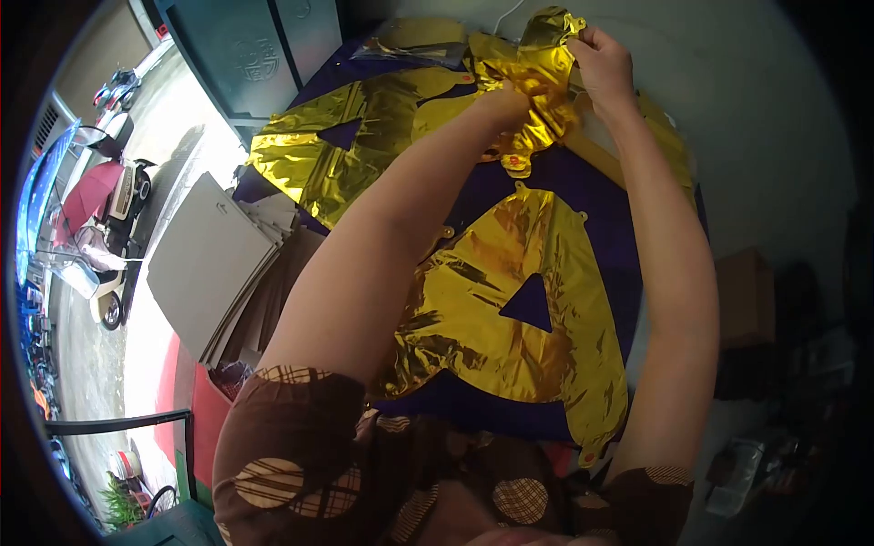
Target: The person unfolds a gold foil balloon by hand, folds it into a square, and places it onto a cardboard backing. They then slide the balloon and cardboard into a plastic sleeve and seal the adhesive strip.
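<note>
At the far side of the table, my right hand (604, 69) pinches the upper edge of a crumpled gold foil balloon (546, 68). My left hand (506, 106) is closed at the same balloon, lower and further left; its fingers are partly hidden by foil. A flat gold letter A foil balloon (583, 300) with a triangular hole lies on the purple cloth (473, 411) between my forearms. Another flat gold foil balloon (300, 159), also with a triangular hole, lies to the left, partly covered by my left arm.
A stack of grey cardboard sheets (205, 264) stands at the table's left. Clear plastic packets (414, 41) lie at the far edge. A green metal door (250, 55) opens onto a street with parked scooters (118, 196). Brown boxes (745, 296) sit to the right.
</note>
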The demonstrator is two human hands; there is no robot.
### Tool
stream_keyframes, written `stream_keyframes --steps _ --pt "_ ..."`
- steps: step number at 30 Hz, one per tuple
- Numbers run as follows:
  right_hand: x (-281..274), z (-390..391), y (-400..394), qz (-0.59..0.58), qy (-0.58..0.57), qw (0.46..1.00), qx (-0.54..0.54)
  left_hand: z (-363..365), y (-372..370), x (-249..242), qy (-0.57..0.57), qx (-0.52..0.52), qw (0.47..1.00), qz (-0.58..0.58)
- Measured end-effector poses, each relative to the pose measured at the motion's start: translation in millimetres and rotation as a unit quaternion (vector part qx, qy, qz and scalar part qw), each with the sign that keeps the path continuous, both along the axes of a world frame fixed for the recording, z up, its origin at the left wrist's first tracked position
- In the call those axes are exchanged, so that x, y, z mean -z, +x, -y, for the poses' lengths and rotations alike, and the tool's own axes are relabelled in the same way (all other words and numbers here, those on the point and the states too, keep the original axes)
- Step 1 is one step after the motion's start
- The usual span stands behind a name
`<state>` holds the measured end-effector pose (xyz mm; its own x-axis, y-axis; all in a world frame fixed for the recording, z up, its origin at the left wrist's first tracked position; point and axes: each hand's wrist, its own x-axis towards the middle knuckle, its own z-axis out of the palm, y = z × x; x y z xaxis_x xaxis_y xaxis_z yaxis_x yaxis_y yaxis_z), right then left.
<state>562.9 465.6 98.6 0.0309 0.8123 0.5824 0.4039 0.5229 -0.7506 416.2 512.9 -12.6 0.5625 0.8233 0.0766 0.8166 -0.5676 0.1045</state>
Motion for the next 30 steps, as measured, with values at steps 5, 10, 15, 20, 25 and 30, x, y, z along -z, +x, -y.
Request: stream_keyframes --steps 5,10,15,20,25,30 --pt "-3.6 7.6 5.6 0.031 -0.005 0.999 0.035 1.0 1.9 -22.6 -0.098 -0.131 0.985 0.061" --pt "-18.9 0.9 17.9 0.026 0.036 0.994 0.1 -26.1 0.8 -16.6 -0.158 -0.111 0.981 0.031" --pt "-70.7 -6.5 54.8 0.051 0.098 0.977 0.184 -19.0 -0.3 -27.9 -0.189 -0.092 0.977 0.024" --pt "-132.8 55.8 34.9 -0.037 0.144 0.965 0.215 -12.4 -6.2 -42.7 -0.278 -0.09 0.956 0.038" --pt "-180.5 58.2 90.2 -0.006 0.258 0.952 0.161 -14.2 -4.7 -45.1 -0.26 -0.113 0.959 0.024" --pt "-196.8 116.0 96.9 0.026 0.25 0.966 0.055 -33.5 -10.1 -33.4 -0.239 -0.079 0.965 0.068"
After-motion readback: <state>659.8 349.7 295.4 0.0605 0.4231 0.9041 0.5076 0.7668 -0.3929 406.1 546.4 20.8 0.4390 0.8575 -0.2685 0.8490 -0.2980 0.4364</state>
